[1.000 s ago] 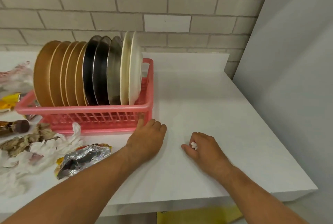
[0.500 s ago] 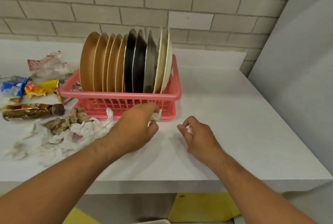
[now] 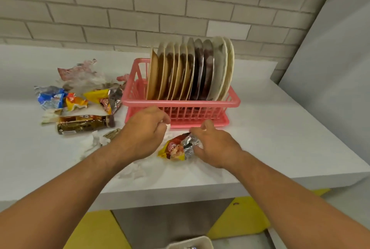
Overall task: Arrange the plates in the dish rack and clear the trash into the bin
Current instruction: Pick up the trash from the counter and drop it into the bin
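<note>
- We see the pink dish rack (image 3: pixel 181 102) standing on the white worktop (image 3: pixel 280 128), with its long axis running left to right, parallel to the brick wall (image 3: pixel 140 8) behind it.
- The plates (image 3: pixel 190 68) stand on edge in one row along that axis, faces turned left and right and tops leaning to the right: tan ones at the left, dark ones next, cream ones at the right end.
- Our left hand (image 3: pixel 146 130) is just in front of the rack's near wall, its fingers curled and pinching a white tissue scrap (image 3: pixel 167 126).
- Our right hand (image 3: pixel 218 146) is beside it, thumb raised, with its fingers curled onto the silver foil end of a snack wrapper (image 3: pixel 176 148).
- That wrapper lies on the worktop between the two hands, its long axis roughly left to right and its yellow end to the left.
- A brown bottle (image 3: pixel 84 123) lies on its side left of the rack, its cap pointing right towards the rack.
- Crumpled tissues (image 3: pixel 92 142) lie near the left forearm.
- Blue, orange and yellow wrappers (image 3: pixel 66 99) are heaped further left.
- A beige rim (image 3: pixel 190 243) shows at the bottom edge below the worktop; we cannot tell what it is.
</note>
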A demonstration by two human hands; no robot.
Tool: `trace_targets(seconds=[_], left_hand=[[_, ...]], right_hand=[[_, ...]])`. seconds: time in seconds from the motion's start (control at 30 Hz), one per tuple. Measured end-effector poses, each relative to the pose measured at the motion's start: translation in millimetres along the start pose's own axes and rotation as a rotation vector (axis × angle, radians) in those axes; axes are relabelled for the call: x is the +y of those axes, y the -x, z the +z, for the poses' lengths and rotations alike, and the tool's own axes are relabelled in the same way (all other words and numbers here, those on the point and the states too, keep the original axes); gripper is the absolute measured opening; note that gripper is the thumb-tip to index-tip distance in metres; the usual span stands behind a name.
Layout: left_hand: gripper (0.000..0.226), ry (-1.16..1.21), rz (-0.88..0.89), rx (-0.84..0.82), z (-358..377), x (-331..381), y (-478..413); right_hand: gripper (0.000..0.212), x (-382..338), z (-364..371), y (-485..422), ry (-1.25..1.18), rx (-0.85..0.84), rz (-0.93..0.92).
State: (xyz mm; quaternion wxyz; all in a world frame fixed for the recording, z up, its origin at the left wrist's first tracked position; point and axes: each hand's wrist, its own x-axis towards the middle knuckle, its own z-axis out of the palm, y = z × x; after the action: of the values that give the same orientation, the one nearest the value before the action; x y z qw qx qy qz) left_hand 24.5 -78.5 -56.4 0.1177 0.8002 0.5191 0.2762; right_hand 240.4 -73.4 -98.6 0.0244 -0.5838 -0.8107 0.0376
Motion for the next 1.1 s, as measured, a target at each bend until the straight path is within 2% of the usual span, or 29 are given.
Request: trace_targets(seconds=[0.2,0.33,0.57,0.67,0.73,0.9,1.0,1.1], left_hand=[[0.026,0.022,-0.025,-0.06,-9.7,-25.8,21.6],[0.023,0.064,-0.046,-0.056,-7.7,-34.5,34.0],[0.027,0.065,-0.078,-0.075,4.6,-32.7,49.5],[0.029,0.05,-0.072,-0.088,11.9,-23.9,52.4],[0.029,0.043,-0.065,-0.079,16.2,-16.8,54.2],[0.027,0.022,-0.057,-0.023,23.1,4.0,58.9],[0.027,0.007,-0.057,-0.012,27.8,20.1,59.5],[0.026,0.026,-0.057,-0.027,36.9,43.5,63.1]], right_hand=[[0.039,-21.1,6.0,-6.5,0.082,-0.055,0.009],[0.029,-24.3,16.7,-1.4,0.01,-0.043,0.048],[0.053,-18.2,33.7,16.1,0.17,0.026,0.1],[0.056,-12.6,41.8,22.8,0.195,-0.004,0.149],[0.054,-6.0,42.5,28.1,0.176,-0.032,0.163],[0.025,11.8,21.7,47.5,0.019,0.045,0.212],[0.026,17.6,4.2,65.2,-0.098,0.14,0.225],[0.05,18.3,-5.5,88.3,-0.225,0.167,0.246]])
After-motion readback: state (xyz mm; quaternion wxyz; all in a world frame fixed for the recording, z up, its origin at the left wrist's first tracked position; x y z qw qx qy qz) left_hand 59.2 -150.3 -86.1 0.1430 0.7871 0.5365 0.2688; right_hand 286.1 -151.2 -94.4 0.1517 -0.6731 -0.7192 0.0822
